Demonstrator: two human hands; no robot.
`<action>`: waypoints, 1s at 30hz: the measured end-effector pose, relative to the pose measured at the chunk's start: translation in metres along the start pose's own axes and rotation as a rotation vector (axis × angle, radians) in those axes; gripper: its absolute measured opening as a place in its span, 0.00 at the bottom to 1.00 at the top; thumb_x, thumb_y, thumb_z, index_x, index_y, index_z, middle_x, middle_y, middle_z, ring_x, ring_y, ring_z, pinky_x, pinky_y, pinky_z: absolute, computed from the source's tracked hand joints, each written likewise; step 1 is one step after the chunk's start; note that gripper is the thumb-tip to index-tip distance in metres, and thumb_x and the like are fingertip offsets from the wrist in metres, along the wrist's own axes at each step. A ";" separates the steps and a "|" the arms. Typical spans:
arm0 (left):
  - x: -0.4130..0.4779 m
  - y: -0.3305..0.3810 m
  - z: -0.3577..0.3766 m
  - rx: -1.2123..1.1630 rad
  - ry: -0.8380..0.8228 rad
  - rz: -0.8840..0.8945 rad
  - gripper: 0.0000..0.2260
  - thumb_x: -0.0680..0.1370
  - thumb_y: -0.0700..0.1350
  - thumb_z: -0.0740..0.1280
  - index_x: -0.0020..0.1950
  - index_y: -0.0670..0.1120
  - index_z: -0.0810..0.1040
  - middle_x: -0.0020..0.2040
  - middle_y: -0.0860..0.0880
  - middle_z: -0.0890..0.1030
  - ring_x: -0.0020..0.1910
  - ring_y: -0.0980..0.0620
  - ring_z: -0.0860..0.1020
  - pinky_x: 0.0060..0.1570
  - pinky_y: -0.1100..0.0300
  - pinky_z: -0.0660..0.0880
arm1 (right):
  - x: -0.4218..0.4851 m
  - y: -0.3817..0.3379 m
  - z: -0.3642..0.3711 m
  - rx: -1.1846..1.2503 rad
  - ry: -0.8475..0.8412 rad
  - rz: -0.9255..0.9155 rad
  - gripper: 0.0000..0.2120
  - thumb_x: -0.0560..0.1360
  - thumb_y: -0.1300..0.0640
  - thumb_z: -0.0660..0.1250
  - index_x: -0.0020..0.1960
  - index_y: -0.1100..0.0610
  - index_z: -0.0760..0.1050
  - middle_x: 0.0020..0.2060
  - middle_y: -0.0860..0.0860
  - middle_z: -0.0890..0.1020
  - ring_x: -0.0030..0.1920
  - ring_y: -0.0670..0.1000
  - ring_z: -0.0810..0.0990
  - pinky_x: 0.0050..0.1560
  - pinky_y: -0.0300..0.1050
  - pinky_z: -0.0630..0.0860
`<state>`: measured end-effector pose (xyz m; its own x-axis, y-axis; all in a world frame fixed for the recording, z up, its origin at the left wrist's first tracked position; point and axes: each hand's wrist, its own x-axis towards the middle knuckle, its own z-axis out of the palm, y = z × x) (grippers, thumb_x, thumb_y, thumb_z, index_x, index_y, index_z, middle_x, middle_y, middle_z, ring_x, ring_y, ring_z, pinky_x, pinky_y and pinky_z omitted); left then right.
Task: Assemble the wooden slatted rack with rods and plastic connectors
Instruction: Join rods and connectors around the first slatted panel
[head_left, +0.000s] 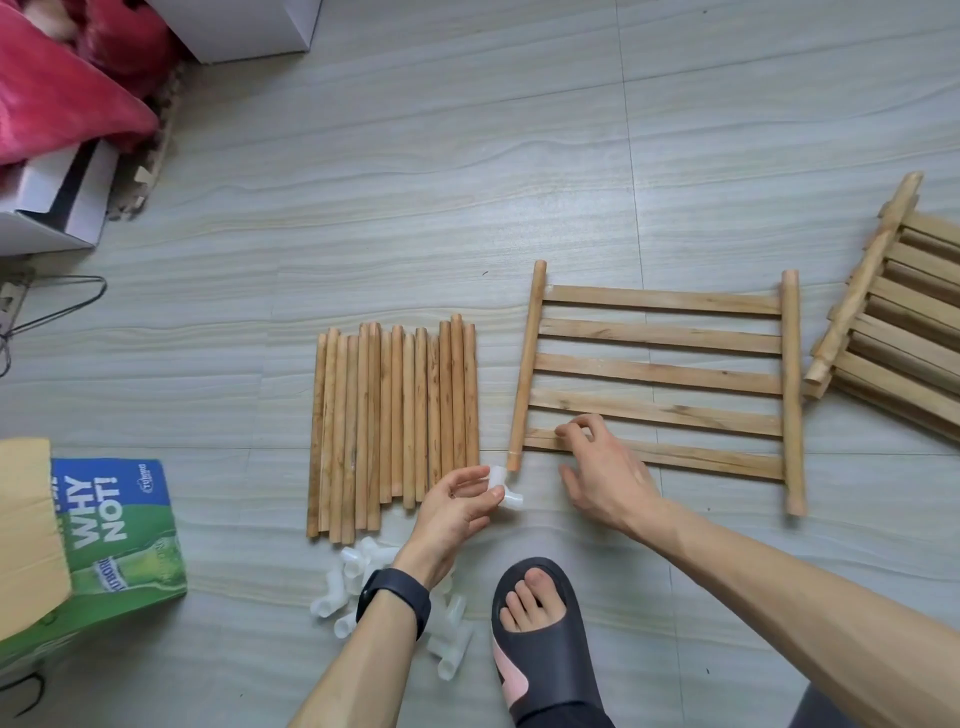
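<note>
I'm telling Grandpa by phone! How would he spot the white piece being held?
Find the row of loose wooden rods on the floor. At its near right corner, the left hand pinches a white connector beside the slatted panel. The other connectors lie piled by the black wristband.

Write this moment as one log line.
left hand: holds connector at panel corner | right hand: grips panel | rods: lying beside

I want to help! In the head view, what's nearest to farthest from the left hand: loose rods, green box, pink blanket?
1. loose rods, just beyond the left hand, which holds a white connector.
2. green box, off left.
3. pink blanket, far top-left corner.
</note>
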<state>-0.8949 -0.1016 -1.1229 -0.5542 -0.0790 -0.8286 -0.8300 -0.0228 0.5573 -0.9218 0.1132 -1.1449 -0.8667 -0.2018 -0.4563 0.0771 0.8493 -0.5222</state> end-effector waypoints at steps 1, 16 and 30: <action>0.001 0.002 0.000 0.015 -0.016 -0.009 0.17 0.75 0.40 0.76 0.63 0.47 0.80 0.61 0.47 0.82 0.61 0.50 0.80 0.65 0.51 0.76 | 0.001 0.001 -0.001 -0.045 -0.016 0.004 0.20 0.80 0.54 0.62 0.70 0.52 0.67 0.69 0.50 0.66 0.58 0.59 0.78 0.51 0.53 0.77; 0.002 -0.004 0.002 0.308 -0.074 0.040 0.16 0.77 0.41 0.73 0.64 0.50 0.78 0.60 0.51 0.81 0.60 0.53 0.80 0.61 0.53 0.78 | 0.010 0.014 0.001 0.014 -0.020 0.042 0.15 0.82 0.58 0.60 0.67 0.49 0.67 0.64 0.51 0.67 0.58 0.60 0.76 0.51 0.55 0.78; 0.011 -0.017 0.029 0.065 0.029 0.052 0.17 0.79 0.36 0.71 0.67 0.43 0.77 0.61 0.47 0.81 0.58 0.47 0.83 0.57 0.57 0.80 | 0.012 0.013 0.004 -0.017 -0.015 0.054 0.20 0.80 0.63 0.61 0.68 0.47 0.66 0.64 0.50 0.67 0.56 0.58 0.76 0.45 0.48 0.69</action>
<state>-0.8890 -0.0731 -1.1427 -0.5956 -0.1075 -0.7961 -0.8028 0.0468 0.5944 -0.9290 0.1203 -1.1598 -0.8538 -0.1624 -0.4946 0.1153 0.8675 -0.4839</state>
